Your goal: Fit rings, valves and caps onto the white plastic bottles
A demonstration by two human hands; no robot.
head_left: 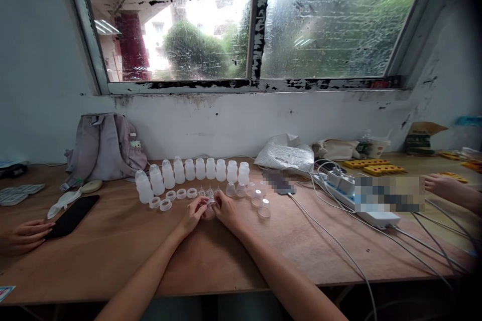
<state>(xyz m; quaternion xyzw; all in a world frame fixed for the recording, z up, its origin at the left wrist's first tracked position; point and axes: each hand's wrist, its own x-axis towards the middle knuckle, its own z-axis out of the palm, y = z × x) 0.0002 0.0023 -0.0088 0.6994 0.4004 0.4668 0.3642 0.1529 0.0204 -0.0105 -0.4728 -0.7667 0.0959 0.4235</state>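
Approx. 4 of 10 btls in the bottle row (200, 169) looked done: those at its L end seemed to have clear tops on, the other 6 looked bare, so prob. over half was left. Unfitted parts: rings (165, 208) in front of the row's L half, a few pointed teats (210, 191) before its middle, clear caps (264, 210) around its R end. L hand (196, 210) & R hand (227, 208), fingers closed, pinched a small clear part (211, 201) betw. them, in front of the row's middle; couldn't tell if it was assembled.
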